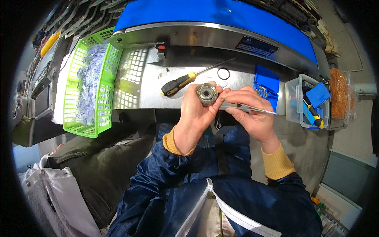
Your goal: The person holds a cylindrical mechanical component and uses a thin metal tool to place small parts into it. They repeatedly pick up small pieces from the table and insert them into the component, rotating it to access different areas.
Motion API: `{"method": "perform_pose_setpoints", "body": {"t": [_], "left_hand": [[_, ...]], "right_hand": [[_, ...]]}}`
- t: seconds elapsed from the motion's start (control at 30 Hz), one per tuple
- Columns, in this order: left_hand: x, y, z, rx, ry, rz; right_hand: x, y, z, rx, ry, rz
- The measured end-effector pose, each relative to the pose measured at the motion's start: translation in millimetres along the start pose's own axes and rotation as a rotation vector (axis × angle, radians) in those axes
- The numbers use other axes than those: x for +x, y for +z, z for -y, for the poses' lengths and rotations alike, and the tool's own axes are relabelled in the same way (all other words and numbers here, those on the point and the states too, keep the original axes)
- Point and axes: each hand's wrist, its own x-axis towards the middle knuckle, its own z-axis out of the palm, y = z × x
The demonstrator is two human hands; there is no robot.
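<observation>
My left hand (192, 116) is closed around a round metal bearing part (206, 94), its ringed face turned up. Pinched in my right hand (253, 120) is a thin, straight metal tool (256, 109); its exact kind is unclear. The fingertips of both hands meet beside the bearing part, and the tool's inner end is hidden among them. Just beyond, on the metal bench (154, 94), lie a black and yellow screwdriver (177, 84) and a thin black ring (223, 73). Small metal pieces (167, 70) are scattered to the left of the screwdriver.
Behind the bench runs a blue conveyor belt (221, 15) with a red button (161, 47) near its frame. A green basket (106, 91) of clear packets stands left. Rightward are a blue bit case (267, 81), a clear tool box (293, 102) and bagged orange mesh (338, 94).
</observation>
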Motion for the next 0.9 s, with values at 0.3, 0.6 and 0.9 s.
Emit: {"method": "perform_pose_setpoints", "body": {"t": [0.3,0.6,0.9], "left_hand": [[-8,0,7,0.197,0.115,0.052],[-8,-3,9,0.245,0.151,0.089],[-4,-10,7,0.266,0.148,0.155]], "right_hand": [[6,-8,14,-0.054,-0.013,0.127],[6,-6,12,-0.092,-0.006,0.186],[8,-5,10,-0.104,-0.021,0.208]]}}
